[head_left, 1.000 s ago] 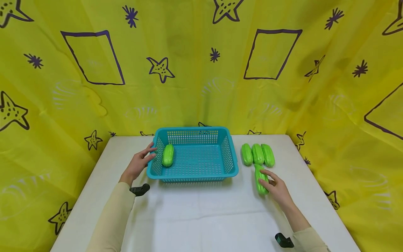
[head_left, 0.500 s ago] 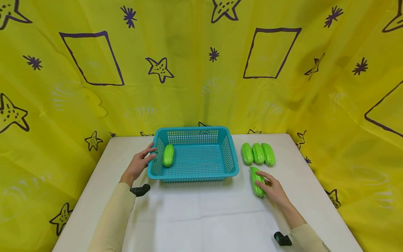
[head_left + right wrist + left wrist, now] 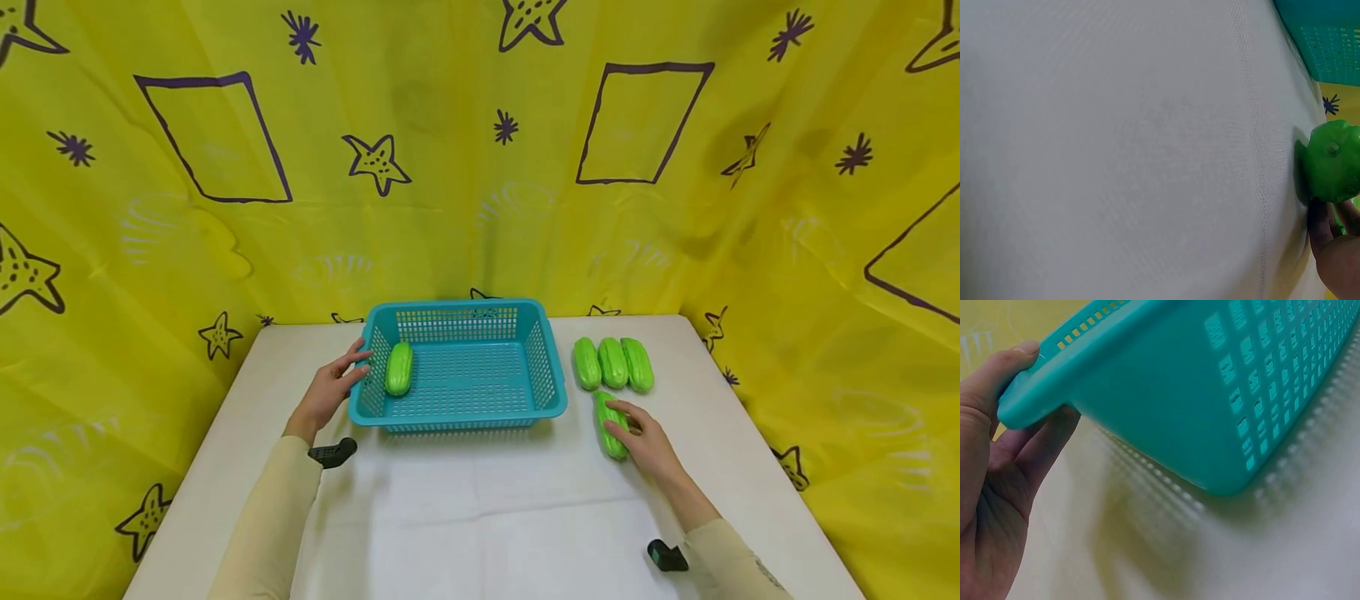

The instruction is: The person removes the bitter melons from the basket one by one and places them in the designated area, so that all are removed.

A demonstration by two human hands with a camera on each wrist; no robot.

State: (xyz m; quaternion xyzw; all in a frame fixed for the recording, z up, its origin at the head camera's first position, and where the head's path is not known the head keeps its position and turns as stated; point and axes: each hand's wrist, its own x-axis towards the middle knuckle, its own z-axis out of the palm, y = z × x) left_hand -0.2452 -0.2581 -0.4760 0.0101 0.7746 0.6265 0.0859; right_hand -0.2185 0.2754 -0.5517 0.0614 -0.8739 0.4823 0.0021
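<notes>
My left hand (image 3: 326, 396) grips the left rim of a teal perforated plastic basket (image 3: 461, 421). In the left wrist view, the thumb lies over the basket's rim (image 3: 1054, 378) and fingers are tucked beneath it. One bright green, ribbed gourd (image 3: 399, 369) lies lengthwise inside, near the left wall. To the right of the basket, my right hand (image 3: 647, 440) holds another green ribbed gourd (image 3: 609, 427) from its right side. The right wrist view shows this gourd's blunt end (image 3: 1333, 159) close to the cloth, with the fingers partly hidden behind it.
Three more green gourds, with the middle one (image 3: 613, 363) among them, lie side by side at the back right. White cloth (image 3: 480, 517) covers the table. A yellow patterned curtain (image 3: 450, 233) encloses the back and both sides.
My right hand has shifted the held gourd a little left; it dipped toward the table's front, then came back toward the row. The left hand and basket stay in place.
</notes>
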